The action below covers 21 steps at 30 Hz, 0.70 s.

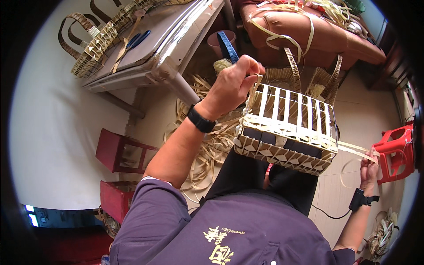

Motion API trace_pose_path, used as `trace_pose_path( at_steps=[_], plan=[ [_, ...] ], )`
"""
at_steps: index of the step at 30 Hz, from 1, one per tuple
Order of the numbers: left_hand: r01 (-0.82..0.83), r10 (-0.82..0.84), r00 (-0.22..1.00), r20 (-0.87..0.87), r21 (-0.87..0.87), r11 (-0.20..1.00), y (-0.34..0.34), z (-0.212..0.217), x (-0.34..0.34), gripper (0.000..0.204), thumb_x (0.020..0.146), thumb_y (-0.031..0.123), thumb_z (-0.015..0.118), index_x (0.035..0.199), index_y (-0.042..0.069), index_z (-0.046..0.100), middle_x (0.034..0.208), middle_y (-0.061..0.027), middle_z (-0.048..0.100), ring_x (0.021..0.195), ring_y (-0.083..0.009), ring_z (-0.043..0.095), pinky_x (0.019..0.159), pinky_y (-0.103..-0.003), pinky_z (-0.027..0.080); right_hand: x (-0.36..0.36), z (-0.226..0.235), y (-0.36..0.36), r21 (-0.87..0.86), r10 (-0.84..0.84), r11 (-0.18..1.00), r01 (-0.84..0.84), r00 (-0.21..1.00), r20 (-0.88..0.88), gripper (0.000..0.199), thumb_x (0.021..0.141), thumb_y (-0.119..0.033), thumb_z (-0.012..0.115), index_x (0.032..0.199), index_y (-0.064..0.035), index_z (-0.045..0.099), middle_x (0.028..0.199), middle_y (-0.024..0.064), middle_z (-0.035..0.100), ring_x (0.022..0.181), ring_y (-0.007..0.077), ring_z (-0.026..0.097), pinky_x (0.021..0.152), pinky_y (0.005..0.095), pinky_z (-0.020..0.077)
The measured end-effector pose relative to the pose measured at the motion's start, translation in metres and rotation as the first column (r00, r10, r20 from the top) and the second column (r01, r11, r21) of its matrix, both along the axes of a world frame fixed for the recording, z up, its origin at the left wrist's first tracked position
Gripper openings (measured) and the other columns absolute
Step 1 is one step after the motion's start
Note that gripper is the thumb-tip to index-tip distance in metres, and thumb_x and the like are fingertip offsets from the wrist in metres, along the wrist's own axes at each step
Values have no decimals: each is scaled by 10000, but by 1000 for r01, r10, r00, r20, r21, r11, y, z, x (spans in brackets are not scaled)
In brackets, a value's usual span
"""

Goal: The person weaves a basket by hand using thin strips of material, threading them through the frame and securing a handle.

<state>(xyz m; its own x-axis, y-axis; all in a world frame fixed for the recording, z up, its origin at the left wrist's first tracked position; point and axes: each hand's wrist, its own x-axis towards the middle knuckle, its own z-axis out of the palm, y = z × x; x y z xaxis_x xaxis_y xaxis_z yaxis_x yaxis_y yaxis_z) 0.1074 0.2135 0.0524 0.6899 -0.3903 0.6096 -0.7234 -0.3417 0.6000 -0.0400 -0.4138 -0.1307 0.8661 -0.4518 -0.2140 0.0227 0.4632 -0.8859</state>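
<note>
Basket frame (289, 121) in pale slats, on the person's lap across the knees, tilted as I see it from my remote post. Left hand (227, 90) at its far-left corner, fingers curled inward; a strip loop shows right at the thumb. I cannot tell whether they grip it. Blue bar (226, 46) just beyond that hand; hold on it unclear to me.

Right hand (369, 170) out past the frame's right side, well apart from it. Fingers closed around flat strips (353, 149), which run taut to the frame's right side.

Floor: loose strip heap (212, 152) by the left knee, some strands curling toward the table legs. Handled baskets (327, 84) stand beyond the frame, before the sofa (282, 26). More strips lie over the sofa seat. Pink bucket (213, 41) between sofa and tabletop (170, 22).

On the tabletop I note a woven basket (97, 46) along the left edge and scissors (138, 39) between it and the right edge. Red stool (393, 152) near the right hand; dark red stools (115, 152) off to the left.
</note>
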Motion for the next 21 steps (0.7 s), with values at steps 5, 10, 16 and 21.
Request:
trace_pose_path(
  at_steps=[5, 10, 16, 21],
  plan=[
    [-319, 248, 811, 530, 46, 947, 17, -3, -12, 284, 823, -79, 732, 1045, 84, 665, 1140, -100, 720, 1065, -319, 718, 846, -394, 601, -23, 30, -25, -51, -198, 979, 198, 980, 1, 249, 1101, -125, 552, 1299, 19, 599, 1214, 184, 733, 1035, 244, 738, 948, 329, 627],
    [-601, 593, 792, 143, 10, 800, 49, -56, 7, 50, 929, 104, 759, 959, 106, 719, 878, -64, 700, 721, -257, 705, 638, -368, 544, -54, 23, -129, -175, -287, 943, 282, 958, -3, 249, 1091, -102, 525, 1269, 45, 619, 1240, 203, 726, 1098, 253, 726, 986, 330, 606],
    [-376, -58, 552, -832, -310, 874, 57, -135, 1, 386, 1098, 425, 595, 1069, 50, 681, 818, 0, 683, 526, -16, 511, 470, -189, 398, -113, 7, -181, -286, -348, 899, 333, 938, -2, 262, 1079, -74, 492, 1232, 76, 642, 1270, 227, 716, 1173, 263, 712, 1032, 331, 582],
    [-308, -25, 758, -652, -391, 867, 52, -109, -9, 300, 1134, 291, 547, 1192, 42, 705, 861, 5, 696, 572, -2, 480, 516, -164, 374, -47, 28, 35, -23, 416, 693, -720, 427, -803, 256, 1016, -198, 681, 1132, 30, 682, 841, 181, 761, 630, 249, 741, 621, 352, 634]
  ],
)
